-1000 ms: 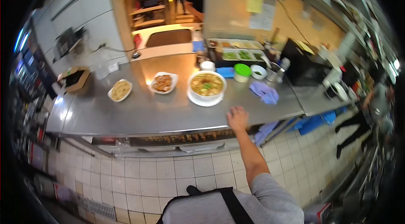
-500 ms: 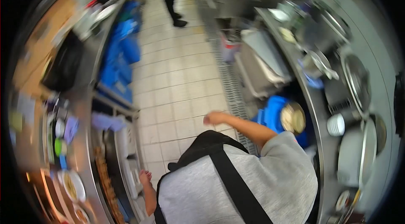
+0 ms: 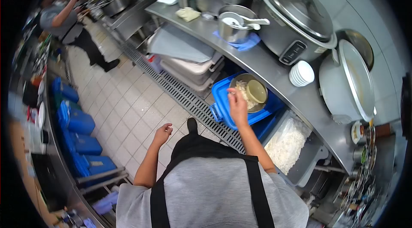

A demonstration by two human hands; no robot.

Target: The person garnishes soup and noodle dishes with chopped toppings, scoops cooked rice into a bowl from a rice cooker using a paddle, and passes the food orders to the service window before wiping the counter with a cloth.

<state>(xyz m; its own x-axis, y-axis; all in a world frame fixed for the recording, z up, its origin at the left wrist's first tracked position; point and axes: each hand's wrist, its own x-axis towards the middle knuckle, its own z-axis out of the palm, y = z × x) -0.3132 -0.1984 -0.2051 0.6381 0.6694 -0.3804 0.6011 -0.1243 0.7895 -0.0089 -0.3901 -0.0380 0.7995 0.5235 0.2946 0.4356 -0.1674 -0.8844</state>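
Under the steel counter point(image 3: 274, 71), right hand point(image 3: 237, 104) touches the metal bowl point(image 3: 249, 92), grip unclear; left hand point(image 3: 163, 133) loosely open, empty.

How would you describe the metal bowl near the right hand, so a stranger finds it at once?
Find the long steel counter with two rice cookers. Below its front edge sits a blue bin; the metal bowl rests on it, by the right hand. It alone holds rice and a small cup.

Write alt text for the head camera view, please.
The person's right hand reaches a metal bowl of rice on a blue bin under a steel counter. The left hand hangs free above the tiled floor. Rice cookers stand on the counter.
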